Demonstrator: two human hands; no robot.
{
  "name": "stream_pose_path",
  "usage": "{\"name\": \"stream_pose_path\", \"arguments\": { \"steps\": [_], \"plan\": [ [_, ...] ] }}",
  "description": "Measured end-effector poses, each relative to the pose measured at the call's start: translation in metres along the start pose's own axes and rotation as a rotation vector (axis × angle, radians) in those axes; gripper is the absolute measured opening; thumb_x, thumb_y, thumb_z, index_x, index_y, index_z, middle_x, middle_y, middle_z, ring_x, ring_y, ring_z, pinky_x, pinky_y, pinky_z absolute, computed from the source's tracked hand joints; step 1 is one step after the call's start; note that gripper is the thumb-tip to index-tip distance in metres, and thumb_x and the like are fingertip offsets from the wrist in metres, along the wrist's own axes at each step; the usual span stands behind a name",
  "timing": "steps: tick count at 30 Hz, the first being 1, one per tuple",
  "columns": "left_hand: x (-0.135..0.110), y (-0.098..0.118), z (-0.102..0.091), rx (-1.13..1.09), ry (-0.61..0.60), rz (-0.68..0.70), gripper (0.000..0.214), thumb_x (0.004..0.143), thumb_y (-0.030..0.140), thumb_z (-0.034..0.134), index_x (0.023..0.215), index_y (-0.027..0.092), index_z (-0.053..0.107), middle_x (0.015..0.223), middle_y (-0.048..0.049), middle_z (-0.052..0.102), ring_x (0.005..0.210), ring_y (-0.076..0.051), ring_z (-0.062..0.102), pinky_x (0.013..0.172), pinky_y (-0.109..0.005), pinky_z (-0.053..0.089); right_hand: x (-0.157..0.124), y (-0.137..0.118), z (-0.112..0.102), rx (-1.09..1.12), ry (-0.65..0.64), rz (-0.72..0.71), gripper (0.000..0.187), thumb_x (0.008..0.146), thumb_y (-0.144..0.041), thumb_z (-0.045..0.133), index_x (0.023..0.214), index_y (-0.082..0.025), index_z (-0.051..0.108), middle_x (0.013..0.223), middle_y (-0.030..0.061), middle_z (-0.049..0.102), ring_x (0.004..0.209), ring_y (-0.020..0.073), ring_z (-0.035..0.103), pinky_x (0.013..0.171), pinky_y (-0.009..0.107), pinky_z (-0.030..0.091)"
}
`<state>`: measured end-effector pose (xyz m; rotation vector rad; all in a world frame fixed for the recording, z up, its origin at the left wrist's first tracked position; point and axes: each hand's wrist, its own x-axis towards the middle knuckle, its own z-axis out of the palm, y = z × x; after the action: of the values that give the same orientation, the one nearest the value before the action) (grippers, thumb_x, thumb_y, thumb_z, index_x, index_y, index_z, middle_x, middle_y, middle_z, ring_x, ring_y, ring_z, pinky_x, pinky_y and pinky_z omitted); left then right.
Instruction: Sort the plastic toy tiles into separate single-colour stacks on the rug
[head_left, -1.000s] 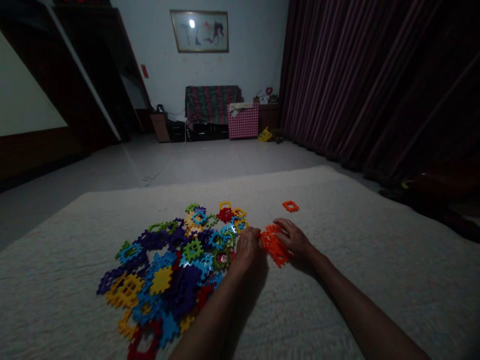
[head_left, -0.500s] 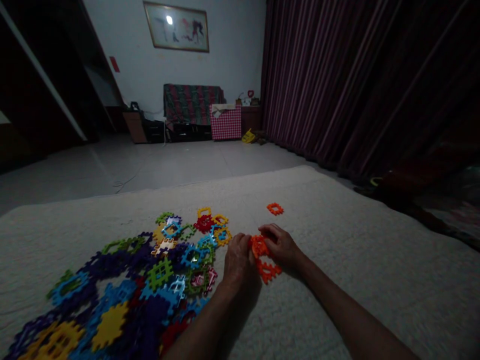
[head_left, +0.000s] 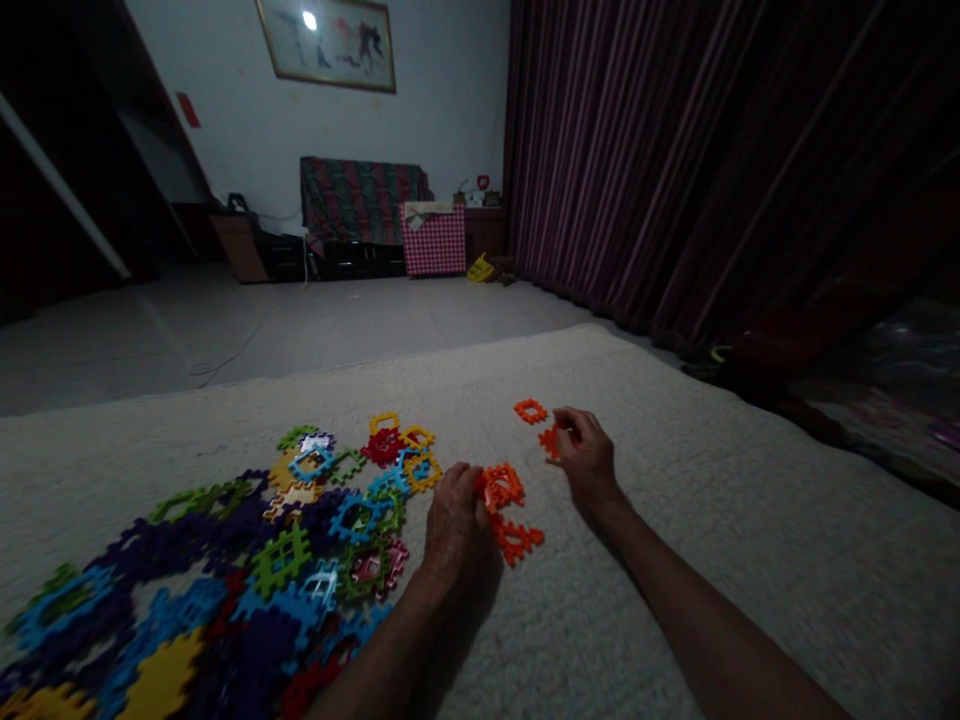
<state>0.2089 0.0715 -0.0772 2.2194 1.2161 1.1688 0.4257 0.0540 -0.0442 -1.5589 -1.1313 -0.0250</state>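
My left hand (head_left: 456, 520) is closed on the edge of a cluster of orange interlocking plastic pieces (head_left: 504, 486); the fingertips on its far side are partly hidden. Below that cluster, a further orange toothed piece (head_left: 517, 541) lies against it; I cannot tell whether the two are joined. Farther right, my right hand (head_left: 586, 458) pinches a single orange interlocking piece (head_left: 550, 440) between thumb and fingers. Just beyond it, another orange piece (head_left: 531, 411) with an open middle lies flat on the pale quilted cover (head_left: 675, 520).
To the left spreads a heap of interlocking pieces in blue (head_left: 289, 615), purple, green (head_left: 281, 560), yellow (head_left: 165, 675) and red (head_left: 382, 446). Beyond the cover's far edge come a tiled floor (head_left: 360, 320), a low cabinet with cloths (head_left: 435, 240) and a dark curtain (head_left: 615, 150).
My right hand has left the orange cluster and moved away to the right, now with a separate orange piece in its fingers. My left hand stays at the cluster. The view has shifted slightly right.
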Motion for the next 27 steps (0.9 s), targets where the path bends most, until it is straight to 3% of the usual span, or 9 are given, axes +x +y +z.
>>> {"name": "stream_pose_path", "arguments": {
  "steps": [2,7,11,16,23,27],
  "plan": [
    [0.001,0.0,0.0,0.004,-0.001,-0.007,0.036,0.084,0.008,0.046,0.11,0.019,0.069,0.119,-0.0105,0.066,0.112,-0.023,0.061,0.101,-0.04,0.05,-0.001,-0.003,-0.004,-0.142,0.026,-0.148,0.033,0.078,-0.011,0.046,0.099,-0.022,0.069,0.102,0.0102,0.067,0.1,0.0246,0.062,0.093,0.041,0.051],
    [0.001,0.001,0.0,0.011,-0.02,-0.028,0.035,0.084,0.008,0.047,0.11,0.017,0.069,0.12,-0.012,0.066,0.114,-0.023,0.061,0.101,-0.04,0.05,-0.014,-0.01,0.001,-0.185,-0.338,-0.297,0.043,0.073,-0.007,0.048,0.11,-0.021,0.065,0.112,0.0108,0.065,0.11,0.0247,0.059,0.099,0.042,0.048],
    [0.0,0.002,-0.001,0.013,-0.013,-0.032,0.036,0.085,0.008,0.046,0.112,0.017,0.068,0.122,-0.0124,0.066,0.116,-0.023,0.06,0.102,-0.041,0.05,-0.008,-0.001,-0.005,-0.154,-0.43,-0.219,0.059,0.068,-0.013,0.053,0.126,-0.021,0.057,0.135,0.0117,0.055,0.127,0.0261,0.05,0.107,0.044,0.043],
    [0.0,0.002,-0.001,0.02,-0.017,-0.001,0.035,0.086,0.01,0.046,0.111,0.017,0.069,0.121,-0.0128,0.066,0.113,-0.024,0.061,0.1,-0.041,0.051,0.001,0.01,-0.022,-0.376,-0.578,-0.065,0.072,0.065,-0.022,0.06,0.136,-0.02,0.053,0.136,0.0142,0.053,0.126,0.0308,0.049,0.108,0.049,0.039],
    [0.001,0.002,-0.002,0.028,-0.018,-0.01,0.037,0.084,0.009,0.047,0.111,0.019,0.069,0.123,-0.0116,0.066,0.116,-0.024,0.06,0.102,-0.041,0.05,-0.008,0.003,-0.027,-0.453,-0.556,-0.053,0.053,0.073,-0.024,0.059,0.125,-0.018,0.061,0.118,0.0126,0.061,0.11,0.0261,0.057,0.101,0.039,0.044],
    [0.0,0.001,0.0,0.024,-0.027,-0.012,0.037,0.083,0.009,0.048,0.111,0.022,0.069,0.124,-0.01,0.065,0.118,-0.024,0.059,0.102,-0.041,0.049,0.006,0.012,-0.018,-0.368,-0.436,-0.028,0.052,0.072,-0.031,0.066,0.123,-0.019,0.062,0.112,0.011,0.063,0.1,0.0231,0.062,0.093,0.036,0.05]
  ]
}}
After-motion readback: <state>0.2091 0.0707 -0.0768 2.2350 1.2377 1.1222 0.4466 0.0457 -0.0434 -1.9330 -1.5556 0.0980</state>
